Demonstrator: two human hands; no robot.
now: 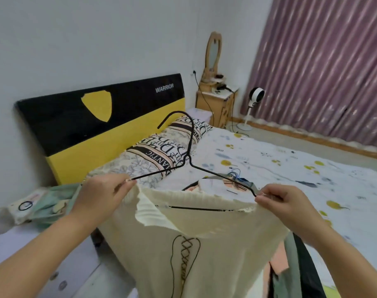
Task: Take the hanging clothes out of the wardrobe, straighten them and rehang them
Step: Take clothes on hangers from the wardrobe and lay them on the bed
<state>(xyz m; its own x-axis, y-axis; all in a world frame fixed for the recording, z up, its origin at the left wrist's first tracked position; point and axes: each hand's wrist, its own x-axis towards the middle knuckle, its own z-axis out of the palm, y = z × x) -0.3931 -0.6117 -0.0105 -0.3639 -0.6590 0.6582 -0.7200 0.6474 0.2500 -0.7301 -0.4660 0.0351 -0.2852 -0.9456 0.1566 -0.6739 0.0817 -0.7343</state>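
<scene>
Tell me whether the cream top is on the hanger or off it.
On it. The black hanger has its bottom bar inside the neckline of the cream top, and both hands pinch fabric at the hanger's ends.

- A bedroom in a private home, seen from beside the bed, which is made up with a white floral sheet.
- A black-and-yellow headboard marked "WARRIOR" stands against the wall, with a lettered pillow below it.
- A wooden dresser with an oval mirror occupies the corner.
- A pedestal fan stands by floor-length purple curtains.
</scene>
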